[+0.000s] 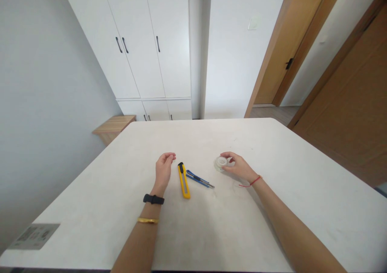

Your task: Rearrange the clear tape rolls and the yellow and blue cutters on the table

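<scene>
On the white table, a yellow box cutter (184, 181) with a black slider lies between my hands. Beside it, a blue cutter (199, 179) lies at a slant, its metal tip toward the right. My right hand (238, 166) has its thumb and fingers around the edge of a clear, round roll of tape (221, 162) on the table. Left of the yellow cutter, my left hand (165, 166) is raised a little with thumb and fingertips pinched together; anything between them is too small to make out.
The white table (193, 232) carries a grey printed label (35, 236) at its near left corner. A wooden side table (116, 125) stands beyond the left edge. White cabinets (169, 63) and wooden doors are behind.
</scene>
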Tool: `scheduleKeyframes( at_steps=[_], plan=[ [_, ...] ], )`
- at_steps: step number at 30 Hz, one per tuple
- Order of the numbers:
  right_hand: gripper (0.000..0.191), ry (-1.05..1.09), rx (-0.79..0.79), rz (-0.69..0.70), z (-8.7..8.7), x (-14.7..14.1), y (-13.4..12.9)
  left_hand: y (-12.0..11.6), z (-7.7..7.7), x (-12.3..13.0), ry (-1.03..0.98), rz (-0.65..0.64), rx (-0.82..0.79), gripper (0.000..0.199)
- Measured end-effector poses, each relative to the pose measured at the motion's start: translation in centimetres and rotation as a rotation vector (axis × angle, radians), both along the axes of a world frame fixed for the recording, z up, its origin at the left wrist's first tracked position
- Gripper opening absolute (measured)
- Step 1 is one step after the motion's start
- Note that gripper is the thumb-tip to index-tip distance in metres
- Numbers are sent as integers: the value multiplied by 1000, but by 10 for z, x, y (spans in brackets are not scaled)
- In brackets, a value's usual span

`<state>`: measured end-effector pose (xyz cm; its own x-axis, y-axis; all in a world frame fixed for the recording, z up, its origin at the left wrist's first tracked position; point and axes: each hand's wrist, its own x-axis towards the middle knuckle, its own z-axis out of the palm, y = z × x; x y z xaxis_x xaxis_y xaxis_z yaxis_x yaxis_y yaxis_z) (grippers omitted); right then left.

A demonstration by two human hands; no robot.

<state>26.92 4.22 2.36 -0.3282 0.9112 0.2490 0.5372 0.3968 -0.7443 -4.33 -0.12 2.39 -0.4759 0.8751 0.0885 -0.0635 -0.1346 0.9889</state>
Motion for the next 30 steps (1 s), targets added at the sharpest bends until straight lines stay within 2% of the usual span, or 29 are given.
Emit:
scheduleKeyframes(
  at_steps=[14,30],
  plan=[
    [44,-60,-15,4,4,-5,-6,-1,0,1,15,5,-15,26],
    [54,-68,-37,52,-3,-8,-8,-1,0,1,19,-3,-21,26]
  ],
)
